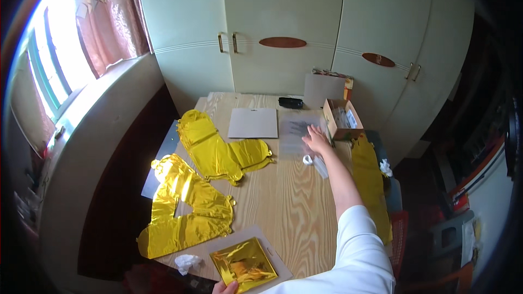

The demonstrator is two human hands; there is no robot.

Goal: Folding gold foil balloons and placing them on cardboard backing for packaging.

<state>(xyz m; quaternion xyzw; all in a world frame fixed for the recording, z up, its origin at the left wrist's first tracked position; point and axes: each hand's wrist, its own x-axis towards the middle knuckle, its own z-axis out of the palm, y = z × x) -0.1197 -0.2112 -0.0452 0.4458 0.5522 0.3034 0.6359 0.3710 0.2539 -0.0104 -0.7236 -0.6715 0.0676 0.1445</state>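
At the lower edge, my left hand pinches the corner of a folded gold foil balloon, its thumb on top. Under that balloon lies a pale grey card with a small slot. My right arm stretches across the table, and my right hand is over a clear plastic sheet or bag with its fingers extended. Just below that hand are a small white roll and a clear strip. Two unfolded, flat gold foil balloons, an upper one and a lower one, lie to the left.
Another gold foil balloon hangs along the table's right side. At the back are a grey-white card, a black tray-like object and an open cardboard box. Crumpled white tissue lies near left. Pale cabinets stand behind the wood-grain table.
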